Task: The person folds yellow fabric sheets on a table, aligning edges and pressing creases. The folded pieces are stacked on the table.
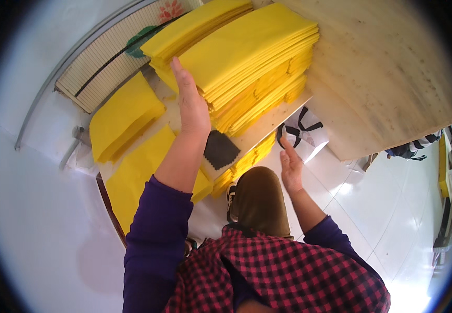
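My left hand [192,104] is raised with its fingers stretched out, its edge against or just beside the near left end of a tall stack of folded yellow sheets [247,52]. Whether it touches them I cannot tell. My right hand [291,168] hangs in the air to the right of the stack, fingers extended and nothing in it. Just right of my left wrist lies a dark grey swatch [221,149] with zigzag edges. A smaller yellow pile [124,119] and a flat yellow piece [140,175] lie on the left, the latter partly behind my left forearm.
Another yellow stack [200,28] stands behind the tall one. A slatted blind-like panel [114,57] leans at the back left. A large pale board [382,68] rises on the right. Below it, a white bag with black straps [309,133] sits on the tiled floor [361,208].
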Demonstrator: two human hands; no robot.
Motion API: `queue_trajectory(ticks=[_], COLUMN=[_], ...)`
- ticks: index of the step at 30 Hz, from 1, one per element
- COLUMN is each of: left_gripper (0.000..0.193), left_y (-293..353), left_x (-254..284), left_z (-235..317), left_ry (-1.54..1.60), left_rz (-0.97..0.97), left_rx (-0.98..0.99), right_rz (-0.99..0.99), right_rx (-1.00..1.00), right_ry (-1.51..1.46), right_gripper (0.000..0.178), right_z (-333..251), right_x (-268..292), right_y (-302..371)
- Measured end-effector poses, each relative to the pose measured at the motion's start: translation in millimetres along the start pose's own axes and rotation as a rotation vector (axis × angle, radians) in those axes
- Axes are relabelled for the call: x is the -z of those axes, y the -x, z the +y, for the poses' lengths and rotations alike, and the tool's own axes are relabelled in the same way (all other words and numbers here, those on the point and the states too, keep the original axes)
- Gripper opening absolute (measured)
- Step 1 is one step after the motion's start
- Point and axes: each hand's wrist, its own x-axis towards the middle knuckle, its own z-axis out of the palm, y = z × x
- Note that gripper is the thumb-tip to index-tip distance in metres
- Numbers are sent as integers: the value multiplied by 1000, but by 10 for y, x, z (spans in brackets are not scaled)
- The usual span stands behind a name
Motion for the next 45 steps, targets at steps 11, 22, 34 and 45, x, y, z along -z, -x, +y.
queue_trajectory(ticks=[11, 22, 34, 45], left_gripper=[61, 55, 53, 48], left_y=[886, 3290, 4137, 4058], left_x=[1238, 2948, 3371, 3338], left_z=[453, 1194, 829, 868], left_ry=[-394, -1262, -1343, -1430], left_rz=[401, 959, 859, 792], left_rx=[-148, 158, 278, 312], right_rz=[-213, -431, -399, -292], right_rx=[240, 57, 123, 206], right_ry=[253, 108, 680, 602], right_gripper=[33, 28, 19, 12], right_z=[106, 77, 273, 407], right_x=[-287, -915, -1690, -1707], right_y=[647, -10, -345, -310])
